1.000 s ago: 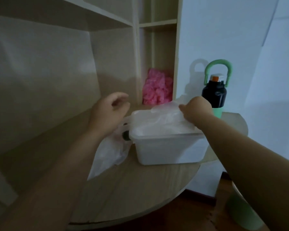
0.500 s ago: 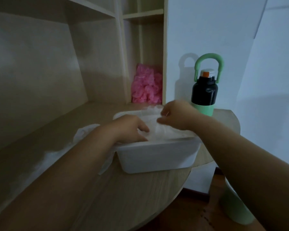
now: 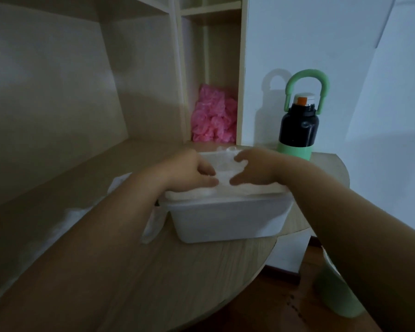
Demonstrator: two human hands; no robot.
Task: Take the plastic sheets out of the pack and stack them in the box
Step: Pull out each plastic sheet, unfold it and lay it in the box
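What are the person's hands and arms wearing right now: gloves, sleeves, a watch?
Nothing that shows. The left hand and right hand are ungloved, no rings visible in the dim light. The left forearm and right forearm are bare to the frame edge: no sleeve, watch or bracelet.

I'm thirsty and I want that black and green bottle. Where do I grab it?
Take the bottle by its green loop handle, reaching down from above. It stands upright, and the loop arches high over the cap, leaving a gap for your fingers.
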